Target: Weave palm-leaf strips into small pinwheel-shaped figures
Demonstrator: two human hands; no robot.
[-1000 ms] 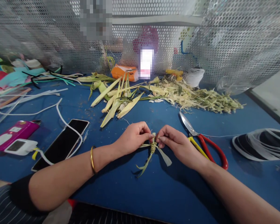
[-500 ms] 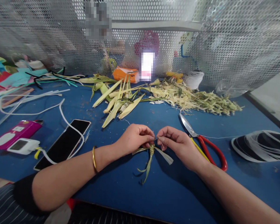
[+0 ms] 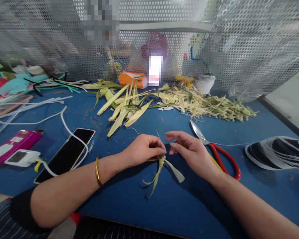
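Observation:
My left hand (image 3: 148, 148) is closed in a pinch on the top of a small braided corn-husk piece (image 3: 161, 161). Loose husk strips hang from the braid toward me and out to the right. A thin pale strand (image 3: 158, 135) sticks up by the left fingertips. To the right, my right hand (image 3: 186, 147) is apart from the braid, fingers spread, with nothing visible in them. Beyond the hands lie dry corn husks (image 3: 124, 109). Red-handled scissors (image 3: 215, 149) lie beside the right hand, partly covered by it.
A phone (image 3: 66, 156) with a white cable, a white device (image 3: 22, 157) and a purple case (image 3: 16, 144) are at left. Shredded husk (image 3: 189, 103) is piled at the back. A roll of clear line (image 3: 279, 152) sits at right. An orange packet (image 3: 132, 79) stands by the mesh wall.
My right hand has parted from the left and its fingers have opened out. The left hand stays in place, pinching the braided husk.

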